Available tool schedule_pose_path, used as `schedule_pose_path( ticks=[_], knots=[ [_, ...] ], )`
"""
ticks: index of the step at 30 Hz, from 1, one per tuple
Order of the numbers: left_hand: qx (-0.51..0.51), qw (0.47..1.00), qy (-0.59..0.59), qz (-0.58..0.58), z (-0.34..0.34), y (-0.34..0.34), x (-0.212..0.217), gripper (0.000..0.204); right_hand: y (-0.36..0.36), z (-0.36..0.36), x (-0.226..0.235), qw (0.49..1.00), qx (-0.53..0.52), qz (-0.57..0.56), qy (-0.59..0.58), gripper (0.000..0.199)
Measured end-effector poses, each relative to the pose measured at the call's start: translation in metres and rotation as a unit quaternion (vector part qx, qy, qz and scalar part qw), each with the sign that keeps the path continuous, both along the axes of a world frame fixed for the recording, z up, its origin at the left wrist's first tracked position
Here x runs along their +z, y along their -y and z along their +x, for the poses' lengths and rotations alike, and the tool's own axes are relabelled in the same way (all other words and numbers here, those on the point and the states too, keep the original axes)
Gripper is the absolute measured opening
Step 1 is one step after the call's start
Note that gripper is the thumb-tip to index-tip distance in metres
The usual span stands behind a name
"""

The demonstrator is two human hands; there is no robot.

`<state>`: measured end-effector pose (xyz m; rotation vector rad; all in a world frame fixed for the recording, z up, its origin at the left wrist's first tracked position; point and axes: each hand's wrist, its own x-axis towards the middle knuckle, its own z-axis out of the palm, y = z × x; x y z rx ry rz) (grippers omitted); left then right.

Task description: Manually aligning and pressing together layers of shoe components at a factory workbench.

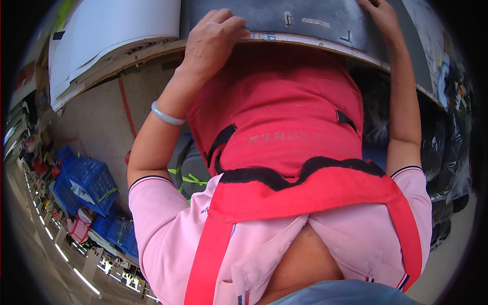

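Observation:
A dark grey, board-like surface with chalky smears lies along the front edge of the table, bearing a few small pale marks and slots. My left hand is over its near left part with the fingers curled together. Anything inside those fingers is hidden. My right hand reaches to the board's right part at the upper picture edge. Its visible fingers are stretched out and partly cut off by the frame, and I see nothing held in them.
Left of the board lies a thick stack of large white sheets with curling edges. The table's wooden front edge runs against my red apron. Blue plastic crates stand at the left, and plastic-wrapped dark bundles at the right.

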<state>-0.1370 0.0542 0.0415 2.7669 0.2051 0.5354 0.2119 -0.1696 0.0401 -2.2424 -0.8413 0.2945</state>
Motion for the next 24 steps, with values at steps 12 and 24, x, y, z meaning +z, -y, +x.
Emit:
schedule_pose_path(
  ticks=[12, 24],
  knots=[
    [0.008, 1.000, 0.011, -0.016, -0.002, -0.002, 0.002, 0.017, -0.007, -0.008, -0.001, 1.000, -0.001, -0.008, 0.029, 0.022],
    [-0.054, 0.992, 0.047, -0.104, 0.102, 0.046, -0.003, 0.013, 0.007, 0.019, -0.023, 1.000, 0.031, -0.001, -0.004, 0.032]
  ],
)
